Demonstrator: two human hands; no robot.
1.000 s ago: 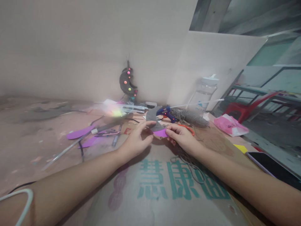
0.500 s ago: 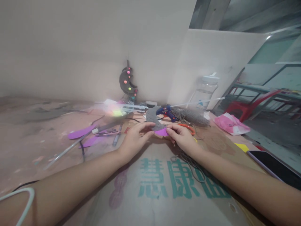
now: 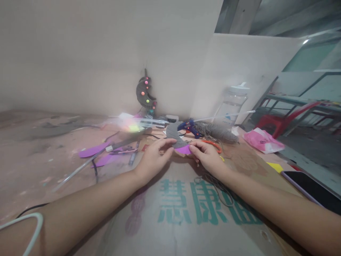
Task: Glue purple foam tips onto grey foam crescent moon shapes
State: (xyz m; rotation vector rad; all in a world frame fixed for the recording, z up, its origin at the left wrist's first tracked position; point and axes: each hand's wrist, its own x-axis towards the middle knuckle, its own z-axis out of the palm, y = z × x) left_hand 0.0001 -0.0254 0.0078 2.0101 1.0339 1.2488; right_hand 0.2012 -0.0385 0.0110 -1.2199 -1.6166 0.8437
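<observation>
Between my hands is a crescent (image 3: 173,132) wrapped in grey yarn, its lower part a bare purple strip (image 3: 183,149). My left hand (image 3: 157,154) pinches it at the left edge, thumb below and fingers above. At the right end of the purple part, my right hand (image 3: 205,153) pinches with thumb and forefinger. Loose grey yarn (image 3: 220,190) trails below my right hand over the cardboard (image 3: 149,220). Just behind the crescent lie a blue glue gun (image 3: 190,128) and a grey yarn ball (image 3: 218,132). Orange-handled scissors (image 3: 213,145) are partly hidden behind my right hand.
A finished-looking moon ornament (image 3: 144,93) with coloured beads is against the wall. A water bottle (image 3: 234,103) stands at the back right. Purple pieces (image 3: 93,150) and a clear glue stick (image 3: 77,173) lie left. A phone (image 3: 310,188) and pink packet (image 3: 263,140) lie right.
The view has shifted very slightly. Both hands keep the same pinch on the crescent, with no other visible movement.
</observation>
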